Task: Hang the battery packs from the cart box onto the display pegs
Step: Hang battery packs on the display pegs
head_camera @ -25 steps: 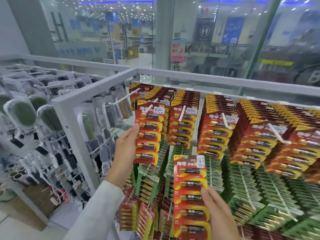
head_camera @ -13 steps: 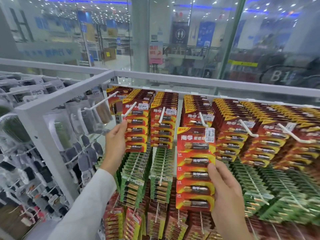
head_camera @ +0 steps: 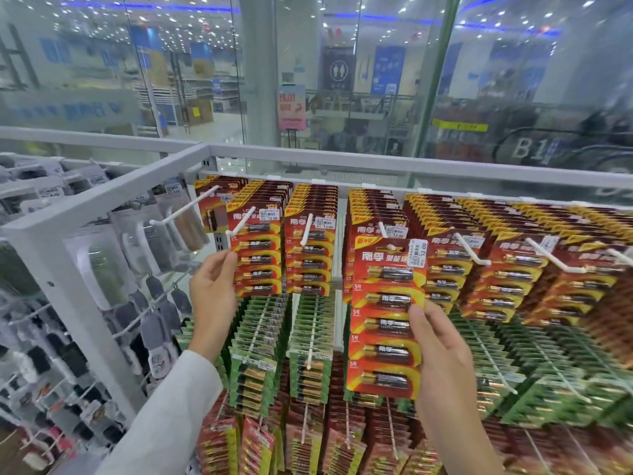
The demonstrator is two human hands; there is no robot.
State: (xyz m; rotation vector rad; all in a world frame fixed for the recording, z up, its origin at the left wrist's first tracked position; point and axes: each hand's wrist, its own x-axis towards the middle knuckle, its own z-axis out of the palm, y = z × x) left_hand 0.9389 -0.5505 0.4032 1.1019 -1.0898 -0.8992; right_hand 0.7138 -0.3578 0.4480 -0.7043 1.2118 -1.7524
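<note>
My right hand (head_camera: 442, 351) grips a red battery pack (head_camera: 387, 313) by its right edge and holds it upright. The pack's hang hole sits at the tip of a white peg in the top row, in front of a full stack of red packs (head_camera: 373, 214). My left hand (head_camera: 214, 286) pinches the lower left edge of another red battery pack (head_camera: 257, 248). That one hangs at the front of the second peg (head_camera: 241, 222) from the left. The cart box is out of view.
A white metal frame (head_camera: 102, 207) edges the display, with hairbrush packs (head_camera: 102, 269) hanging to its left. A nearly bare peg (head_camera: 185, 209) juts out at the far left. Rows of green battery packs (head_camera: 315, 337) hang below, more red ones under them. Glass wall behind.
My right hand has lifted its pack up and to the right, from below the top row to the tip of a peg. My left hand stays at the pack on the left peg.
</note>
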